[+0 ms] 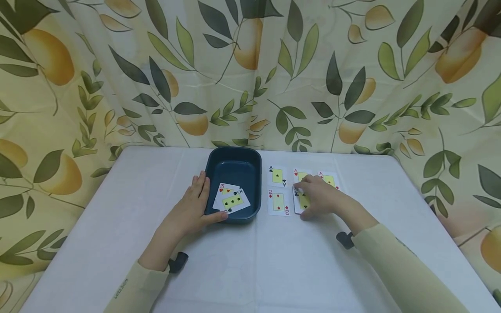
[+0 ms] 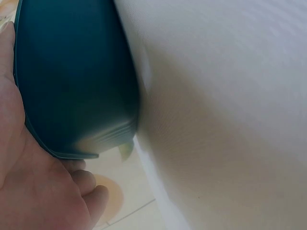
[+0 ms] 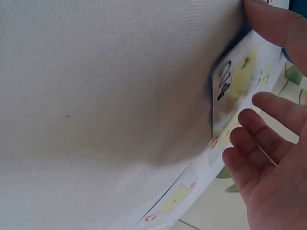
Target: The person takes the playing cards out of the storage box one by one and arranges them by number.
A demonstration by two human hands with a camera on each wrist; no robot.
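Note:
My left hand [image 1: 192,201] rests against a dark blue rectangular tray [image 1: 256,174], fingers straight along its left side and thumb along the near rim. Inside the tray lie overlapping playing cards: a heart card partly covered by a spade card [image 1: 233,201]. My right hand [image 1: 321,193] spans a black-suited playing card [image 3: 223,91] with a yellow middle, fingers at the far edge and thumb at the near edge. A dark blue edge shows beneath that card in the right wrist view. Part of the card is hidden under the hand.
Left of the right hand lies a two of diamonds [image 1: 278,202], with an ace of clubs [image 1: 277,175] behind it. An ace of hearts [image 1: 300,174] and a red ace [image 1: 328,177] lie behind the hand. A fruit-patterned curtain [image 1: 250,87] hangs at the table's far edge.

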